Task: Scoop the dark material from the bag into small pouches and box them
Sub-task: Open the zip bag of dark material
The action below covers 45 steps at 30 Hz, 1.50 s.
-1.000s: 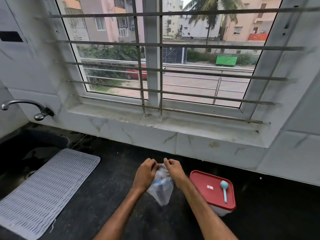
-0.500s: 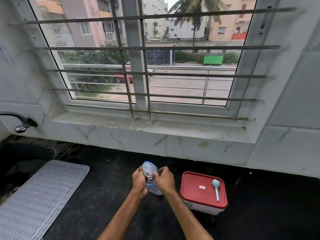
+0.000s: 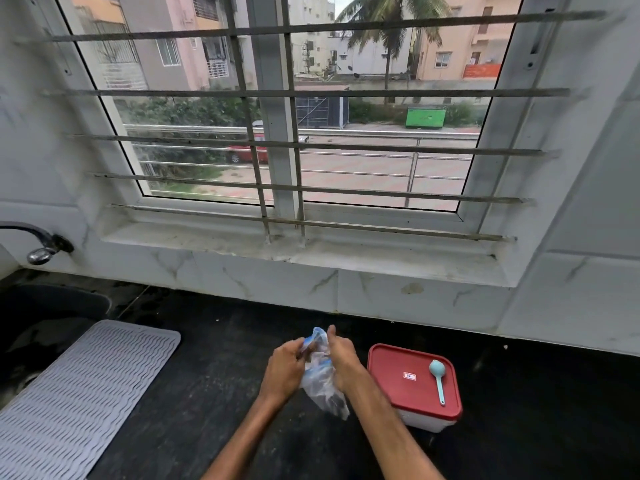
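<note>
A clear plastic bag (image 3: pixel 322 386) with blue trim and some dark material at its bottom hangs above the black counter (image 3: pixel 194 393). My left hand (image 3: pixel 284 368) and my right hand (image 3: pixel 341 362) both grip its upper part, one on each side, close together. To the right stands a white box with a red lid (image 3: pixel 408 379), the lid on. A small light-blue scoop (image 3: pixel 438 377) lies on that lid. No small pouches are in view.
A grey ribbed drying mat (image 3: pixel 76 393) lies at the left over a dark sink (image 3: pixel 52 306), with a tap (image 3: pixel 41 244) above. A barred window and white marble sill (image 3: pixel 311 251) run along the back wall.
My hands first drew together and bunched the bag's top. Now the bag hangs longer again between them, its top sticking up past my fingers.
</note>
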Motion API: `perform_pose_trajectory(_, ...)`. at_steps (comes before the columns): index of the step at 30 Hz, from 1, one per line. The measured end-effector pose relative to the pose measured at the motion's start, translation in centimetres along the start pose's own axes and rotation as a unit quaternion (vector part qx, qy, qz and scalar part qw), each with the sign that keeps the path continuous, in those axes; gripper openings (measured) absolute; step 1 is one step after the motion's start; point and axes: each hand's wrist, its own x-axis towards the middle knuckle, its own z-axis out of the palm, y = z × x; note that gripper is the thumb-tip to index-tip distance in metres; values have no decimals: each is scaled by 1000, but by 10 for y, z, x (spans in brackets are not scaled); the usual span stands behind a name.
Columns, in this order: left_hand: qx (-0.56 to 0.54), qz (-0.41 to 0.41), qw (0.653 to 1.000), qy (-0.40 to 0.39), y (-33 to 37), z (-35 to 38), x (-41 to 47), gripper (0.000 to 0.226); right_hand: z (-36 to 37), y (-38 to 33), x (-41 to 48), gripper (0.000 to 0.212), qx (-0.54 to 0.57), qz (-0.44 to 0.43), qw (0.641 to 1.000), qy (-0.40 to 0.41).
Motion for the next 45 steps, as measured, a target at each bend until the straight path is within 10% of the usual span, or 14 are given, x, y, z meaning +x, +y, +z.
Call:
perform_pose_trajectory(5, -52, -169, 984, 24, 12, -3, 11, 43, -12, 17, -13, 29, -303, -242, 921, -44)
perform_pose_trajectory(10, -238, -220, 944, 59, 18, -5, 9, 51, -22, 9, -11, 8, -499, -287, 815, -57)
perform_pose_trajectory(14, -164, -75, 979, -90, 15, -15, 3, 41, -31, 5, -6, 14, -344, -234, 909, -1)
perform_pose_trajectory(19, 57, -102, 989, -94, 9, -26, 11, 30, -22, 4, -6, 16, -129, -114, 985, 11)
perform_pose_trajectory(26, 157, -83, 984, 16, 20, -30, 5, 9, -26, 12, -16, 44, -396, -216, 888, -90)
perform_pose_trajectory(31, 103, -66, 992, -31, 17, -30, 4, 21, -24, 3, -13, 16, -513, -250, 821, 15)
perform_pose_trajectory(38, 63, -3, 994, -84, 12, -32, 0, 30, -13, -4, -3, 23, -338, -146, 930, 21)
perform_pose_trajectory(45, -178, -196, 964, 35, 21, -24, 11, 22, -6, 5, -8, 17, -405, -152, 896, -102)
